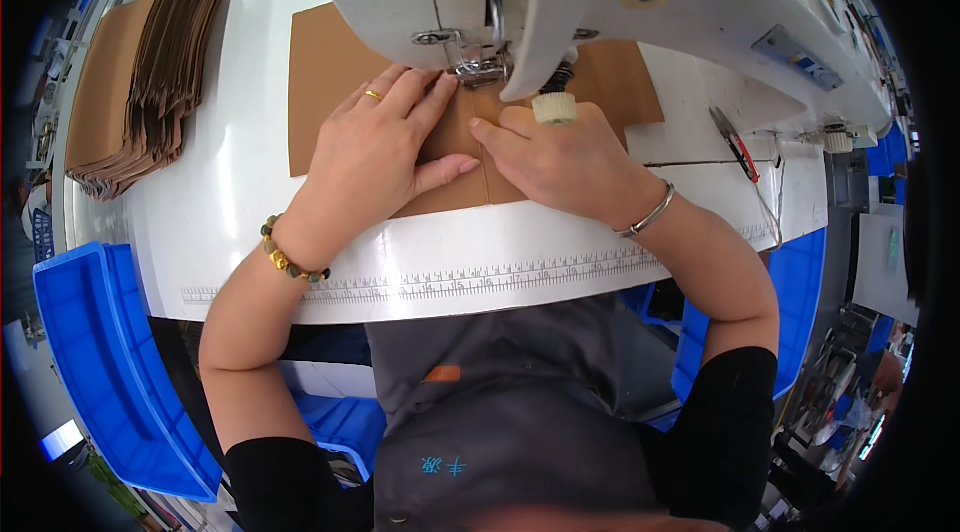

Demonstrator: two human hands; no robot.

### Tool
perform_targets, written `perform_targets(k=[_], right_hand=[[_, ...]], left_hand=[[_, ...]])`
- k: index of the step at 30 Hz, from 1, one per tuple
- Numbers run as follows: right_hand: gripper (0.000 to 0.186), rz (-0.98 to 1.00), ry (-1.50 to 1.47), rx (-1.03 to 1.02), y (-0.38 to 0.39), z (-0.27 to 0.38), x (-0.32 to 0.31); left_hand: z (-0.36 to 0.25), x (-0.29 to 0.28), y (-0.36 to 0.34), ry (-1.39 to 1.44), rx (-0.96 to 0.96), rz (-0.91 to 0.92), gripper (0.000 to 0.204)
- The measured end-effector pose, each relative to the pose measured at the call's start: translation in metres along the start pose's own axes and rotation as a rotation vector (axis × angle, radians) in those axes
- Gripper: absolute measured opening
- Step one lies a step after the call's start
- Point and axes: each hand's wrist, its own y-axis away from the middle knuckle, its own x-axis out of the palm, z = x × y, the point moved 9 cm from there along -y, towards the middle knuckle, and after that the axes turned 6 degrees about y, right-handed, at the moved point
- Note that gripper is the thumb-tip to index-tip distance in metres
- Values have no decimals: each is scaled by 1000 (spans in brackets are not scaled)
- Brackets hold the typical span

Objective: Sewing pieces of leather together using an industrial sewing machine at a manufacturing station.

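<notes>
A flat brown leather-like panel (325,82) lies on the white sewing table under the presser foot (482,69) of a sewing machine. A seam line runs down it towards me. My left hand (375,137) rests flat on the panel, fingers stretched towards the foot and thumb apart. Just right of the seam, my right hand (560,157) is closed, its index finger pressed on the panel near the foot and the other fingers curled at its surface. Its fingertips are partly hidden. The needle tip cannot be made out.
Folded brown pieces (140,82) stand stacked at the left. Red-handled snips (737,144) lie to the right. A printed ruler (430,284) follows the table's front edge. Blue bins (125,372) flank the table. The white machine body (720,32) overhangs the work.
</notes>
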Motion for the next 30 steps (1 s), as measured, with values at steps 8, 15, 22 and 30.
perform_targets(k=[8, 15, 22, 30], right_hand=[[8, 51, 29, 9, 2, -1, 3], [9, -13, 6, -9, 0, 0, -2], [8, 18, 34, -8, 0, -1, 2], [8, 21, 34, 14, 1, -7, 1]], left_hand=[[1, -1, -3, -12, 2, -9, 75], [2, 0, -4, 3, 5, -5, 74], [4, 1, -4, -4, -5, -6, 75], [6, 1, -7, 2, 5, -22, 73]])
